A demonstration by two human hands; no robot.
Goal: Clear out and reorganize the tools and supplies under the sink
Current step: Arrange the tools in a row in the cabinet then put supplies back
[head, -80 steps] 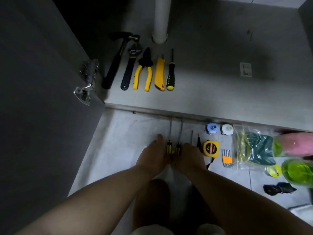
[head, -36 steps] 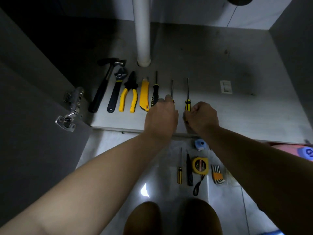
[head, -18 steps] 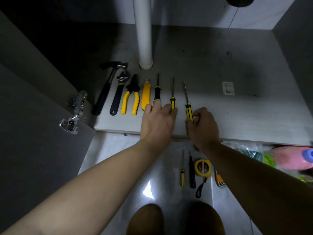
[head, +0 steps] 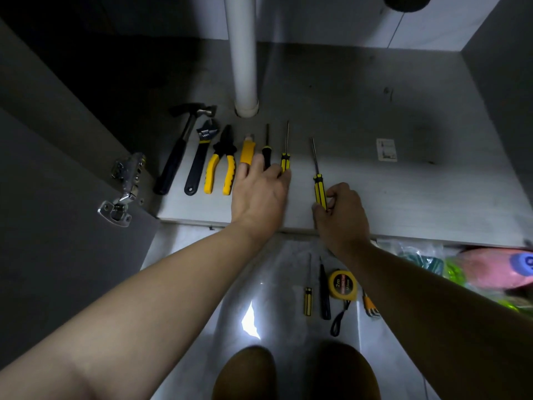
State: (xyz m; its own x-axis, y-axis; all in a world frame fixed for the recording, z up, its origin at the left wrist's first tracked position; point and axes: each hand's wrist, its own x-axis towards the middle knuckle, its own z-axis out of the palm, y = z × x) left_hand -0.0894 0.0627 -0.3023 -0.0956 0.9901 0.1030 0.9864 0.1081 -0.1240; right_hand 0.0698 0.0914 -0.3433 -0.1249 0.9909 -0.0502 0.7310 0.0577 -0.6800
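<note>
1. Fingers (head: 250,166) of the left hand (head: 259,197) lie straight and slightly spread over the row of tools on the cabinet floor (head: 403,194). Their tips rest across the yellow knife (head: 248,150) and the black screwdriver (head: 266,153), and the thumb side touches the handle of the striped screwdriver (head: 285,161). They clamp nothing.
2. The right hand (head: 343,220) has its fingers (head: 332,197) pinched on the butt of the long screwdriver (head: 318,176). It lies apart from the row, with its tip leaning left towards the others, not parallel to them.
3. The hammer (head: 184,148), wrench (head: 202,157) and pliers (head: 220,168) lie side by side left of the knife, in front of the white pipe (head: 242,53).
4. What could go wrong, as I judge it:
   - The grip is only at the handle's end, so swinging the shaft straight could let the round handle roll out of line.
   - If the tip sweeps too far left, it may knock the striped screwdriver, and the nudge could pass along the tight row.
   - Lifting the flat left hand carelessly could drag the knife or black screwdriver crooked (both sit under the fingertips).
5. The small screwdriver (head: 307,301), tape measure (head: 342,284) and hex keys (head: 371,306) lie on the tiled floor (head: 202,284) and are not yet put away. The right forearm passes just over them.
</note>
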